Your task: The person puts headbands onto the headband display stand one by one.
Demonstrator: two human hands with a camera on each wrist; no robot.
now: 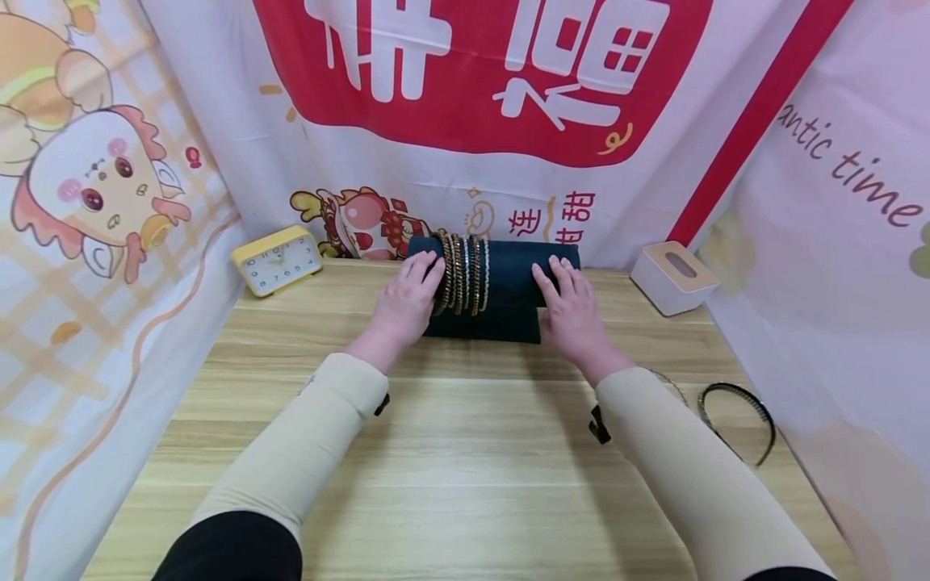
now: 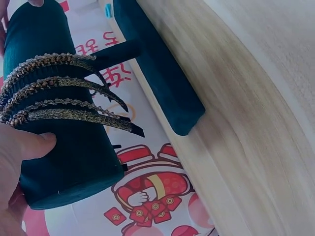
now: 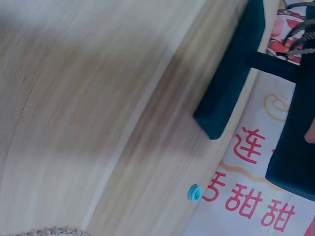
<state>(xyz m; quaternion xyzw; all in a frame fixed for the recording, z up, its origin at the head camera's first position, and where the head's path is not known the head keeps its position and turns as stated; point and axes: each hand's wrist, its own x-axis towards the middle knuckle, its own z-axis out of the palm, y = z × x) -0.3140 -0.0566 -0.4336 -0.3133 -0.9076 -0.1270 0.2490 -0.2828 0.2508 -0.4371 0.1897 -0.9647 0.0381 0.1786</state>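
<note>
A dark teal headband stand (image 1: 512,274) with a padded roll on a post and base stands near the back edge of the table. Several beaded headbands (image 1: 458,274) sit side by side round the roll, left of its middle. My left hand (image 1: 405,305) grips the roll's left end, its thumb lying along the padding in the left wrist view. At the right end, my right hand (image 1: 574,315) holds the roll with its fingers over the top. The base (image 2: 157,73) rests on the wood, joined to the roll by the short post (image 3: 275,66).
A yellow alarm clock (image 1: 279,260) stands at the back left, a tissue box (image 1: 672,278) at the back right. Beside my right forearm lie a black headband (image 1: 768,420) and a thin beaded band (image 3: 51,231). A small turquoise ring (image 3: 195,192) is near the back edge.
</note>
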